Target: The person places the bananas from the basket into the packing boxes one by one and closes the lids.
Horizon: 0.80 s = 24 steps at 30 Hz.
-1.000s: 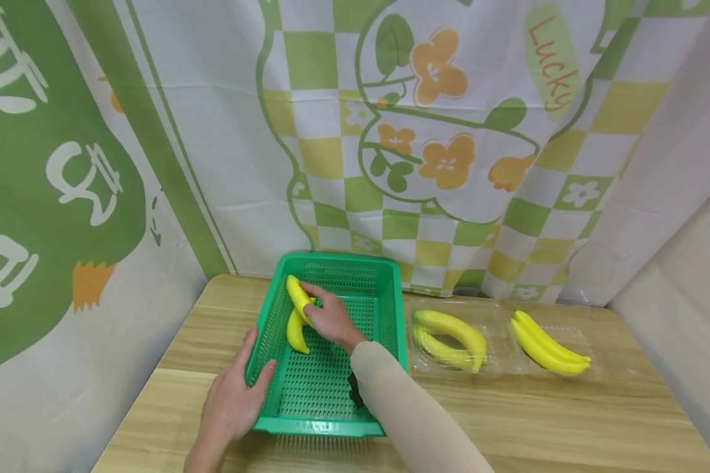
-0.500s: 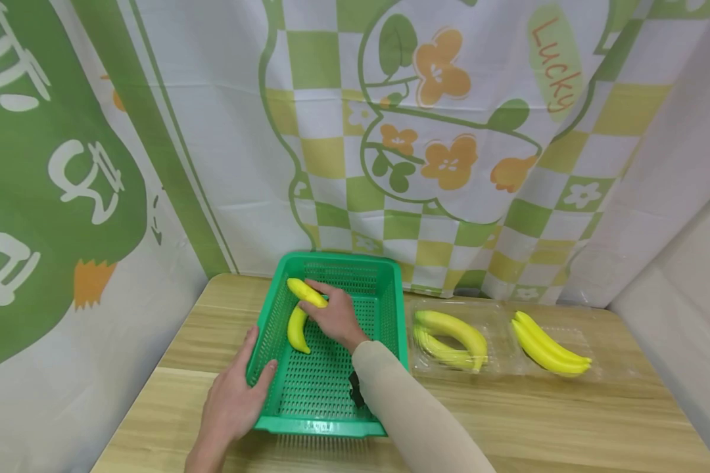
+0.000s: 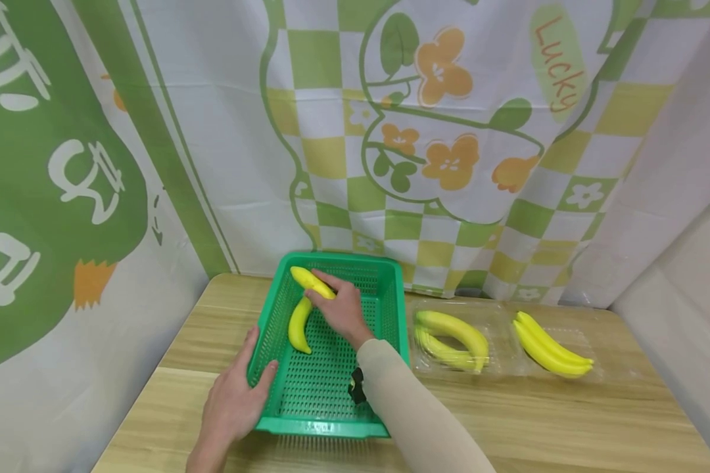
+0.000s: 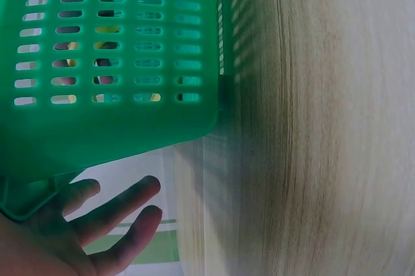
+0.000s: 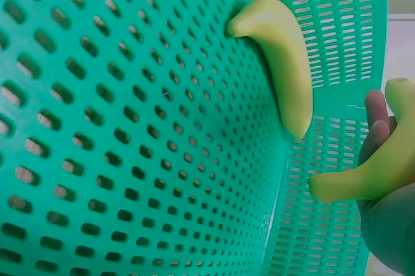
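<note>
Inside the green plastic basket [image 3: 321,428], my right hand [image 3: 344,309] grips a yellow banana [image 3: 311,281] between thumb and fingers. In the right wrist view the gripped banana [image 5: 382,166] shows at the right edge, clear of the basket floor. A second banana [image 3: 298,326] lies in the basket, by its left wall. My left hand [image 3: 233,394] holds the basket's left rim, the thumb inside and the fingers outside. The left wrist view shows several fingers [image 4: 123,211] spread below the basket's rim, apart from the wall.
To the basket's right, a clear plastic box [image 3: 497,328] on the wooden table [image 3: 538,420] holds bananas [image 3: 452,332] in its left part and more bananas [image 3: 550,348] in its right part. A patterned curtain [image 3: 402,223] hangs behind the table.
My right hand has moved slightly right and up with the banana, which has turned and come away from the basket's left wall. The left hand and the other banana have stayed put.
</note>
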Tool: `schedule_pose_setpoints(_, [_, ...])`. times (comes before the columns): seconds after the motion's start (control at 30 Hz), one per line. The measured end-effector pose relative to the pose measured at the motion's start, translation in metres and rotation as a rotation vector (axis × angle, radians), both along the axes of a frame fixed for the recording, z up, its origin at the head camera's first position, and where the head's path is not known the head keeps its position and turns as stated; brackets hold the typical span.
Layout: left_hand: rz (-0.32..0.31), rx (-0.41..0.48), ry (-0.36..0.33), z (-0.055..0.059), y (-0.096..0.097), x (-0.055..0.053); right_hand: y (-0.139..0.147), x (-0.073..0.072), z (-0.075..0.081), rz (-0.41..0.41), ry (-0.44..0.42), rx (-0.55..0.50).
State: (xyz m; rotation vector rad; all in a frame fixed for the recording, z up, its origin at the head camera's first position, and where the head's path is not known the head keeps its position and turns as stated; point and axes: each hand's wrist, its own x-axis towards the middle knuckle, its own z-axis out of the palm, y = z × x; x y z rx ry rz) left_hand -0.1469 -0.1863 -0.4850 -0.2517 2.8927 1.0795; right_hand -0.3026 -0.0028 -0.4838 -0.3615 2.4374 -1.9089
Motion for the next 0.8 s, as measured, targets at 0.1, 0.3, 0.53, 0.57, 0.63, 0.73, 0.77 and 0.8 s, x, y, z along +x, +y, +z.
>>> schedule_pose_setpoints(0.1, [0.004, -0.007, 0.002, 0.001, 0.001, 0.0, 0.002, 0.0, 0.002, -0.008, 0.003, -0.006])
schedule_pose_setpoints(0.3, [0.011, -0.033, -0.01, 0.003, 0.003, 0.001, 0.006, 0.001, 0.01, -0.048, 0.055, -0.03])
schedule_pose_setpoints(0.53, [0.009, -0.045, -0.016, 0.003, 0.003, 0.001, 0.013, 0.003, 0.019, -0.074, 0.056, -0.022])
schedule_pose_setpoints(0.57, [0.009, -0.045, -0.014, 0.003, 0.003, 0.001, 0.014, 0.003, 0.02, -0.076, 0.054, -0.018])
schedule_pose_setpoints(0.63, [0.01, -0.046, -0.014, 0.002, 0.003, 0.001, 0.015, 0.005, 0.023, -0.074, 0.047, -0.02])
schedule_pose_setpoints(0.73, [0.009, -0.048, -0.017, 0.002, 0.003, 0.001, 0.017, 0.006, 0.027, -0.086, 0.051, -0.01])
schedule_pose_setpoints(0.77, [0.01, -0.048, -0.02, 0.002, 0.003, 0.001, 0.017, 0.006, 0.03, -0.094, 0.057, -0.007])
schedule_pose_setpoints(0.8, [0.011, -0.048, -0.021, 0.002, 0.003, 0.001, 0.017, 0.006, 0.032, -0.104, 0.066, 0.0])
